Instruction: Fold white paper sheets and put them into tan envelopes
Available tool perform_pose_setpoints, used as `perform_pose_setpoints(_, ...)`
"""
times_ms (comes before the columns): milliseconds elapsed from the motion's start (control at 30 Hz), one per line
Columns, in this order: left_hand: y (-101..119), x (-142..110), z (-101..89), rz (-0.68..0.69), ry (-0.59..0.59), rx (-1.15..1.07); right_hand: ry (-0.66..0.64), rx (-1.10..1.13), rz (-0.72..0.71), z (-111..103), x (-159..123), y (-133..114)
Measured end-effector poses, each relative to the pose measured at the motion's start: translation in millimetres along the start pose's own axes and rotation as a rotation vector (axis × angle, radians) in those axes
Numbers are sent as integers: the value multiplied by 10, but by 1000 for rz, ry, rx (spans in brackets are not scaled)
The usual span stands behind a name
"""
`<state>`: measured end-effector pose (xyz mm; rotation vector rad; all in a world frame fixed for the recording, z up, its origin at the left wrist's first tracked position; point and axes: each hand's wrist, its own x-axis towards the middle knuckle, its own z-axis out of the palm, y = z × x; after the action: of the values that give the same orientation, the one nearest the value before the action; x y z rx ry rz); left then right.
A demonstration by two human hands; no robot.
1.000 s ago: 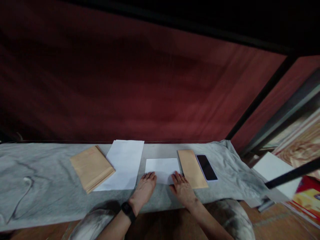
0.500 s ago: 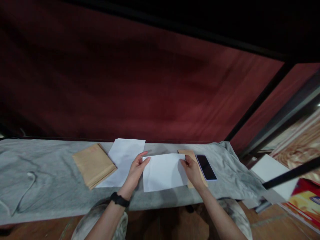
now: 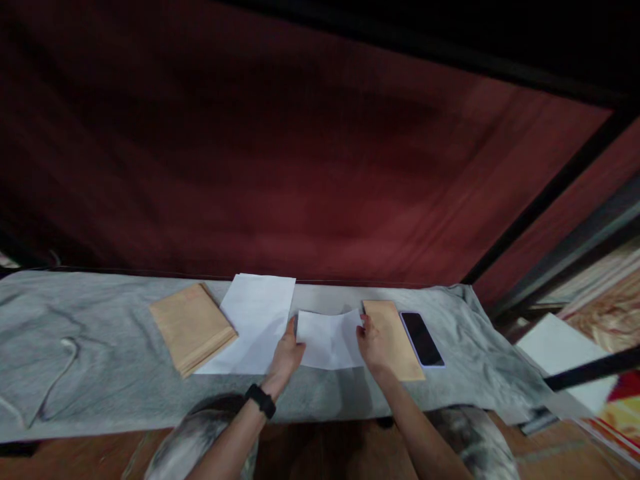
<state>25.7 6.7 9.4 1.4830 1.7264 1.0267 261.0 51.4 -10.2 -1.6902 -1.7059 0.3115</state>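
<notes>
A folded white sheet of paper (image 3: pixel 328 338) sits between my two hands on the grey cloth (image 3: pixel 100 373). My left hand (image 3: pixel 287 353), with a black band on the wrist, grips the sheet's left edge. My right hand (image 3: pixel 371 345) pinches its right edge. The sheet's top edge bows down in the middle. Just right of it lies a tan envelope (image 3: pixel 395 337), partly under my right hand. A stack of white paper (image 3: pixel 253 320) lies just left of my left hand.
A pile of tan envelopes (image 3: pixel 191 325) lies left of the white stack. A dark phone (image 3: pixel 423 339) rests beside the single envelope. A thin cable (image 3: pixel 50 373) curls on the cloth at the left. White boards (image 3: pixel 560 347) lie on the floor at the right.
One second ago both hands pressed flat on the sheet. They then lifted it by its side edges, and now hold it lower and smaller, its top edge sagging.
</notes>
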Motion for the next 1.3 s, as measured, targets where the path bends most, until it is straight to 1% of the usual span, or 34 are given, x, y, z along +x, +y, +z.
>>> perform_pose_setpoints(133,83,-23,-39,-99,-74,175,-23,-117,-21,-18,-139,-3)
perform_pose_setpoints(233,129,-58,-25,-100,-126,335,-10,-236,-56,-52,-266,-43)
perform_pose_setpoints(333,149,-69,8,-101,-163,482,13,-383,-214,-34,-364,-115)
perform_pose_setpoints(400,155,-76,22,-101,-181,519,-21,-396,-334,28,-408,-175)
perform_pose_setpoints(467,163,-94,22,-89,-187,540,-77,-377,-386,116,-439,-226)
perform_pose_setpoints(567,182,-135,3,-78,-204,579,-111,-394,-332,236,-468,-256)
perform_pose_setpoints(633,196,-159,-15,-80,-216,599,-116,-416,-301,276,-478,-243)
perform_pose_setpoints(800,205,-177,-48,-70,-259,681,-135,-429,-307,260,-475,-196)
perform_pose_setpoints(967,206,-193,-97,-34,-272,691,-154,-426,-280,233,-452,-210)
perform_pose_setpoints(1067,280,-232,-136,-14,-235,778,-161,-430,-273,243,-442,-222)
perform_pose_setpoints(1133,363,-270,-130,-28,-161,866,-160,-432,-277,255,-439,-221)
perform_pose_setpoints(1200,451,-303,-69,-14,-75,914,-161,-434,-277,265,-439,-215)
perform_pose_setpoints(1233,487,-313,-14,34,-45,911,-165,-436,-273,267,-440,-210)
perform_pose_setpoints(1300,523,-310,141,200,-22,865,-180,-440,-269,266,-444,-199)
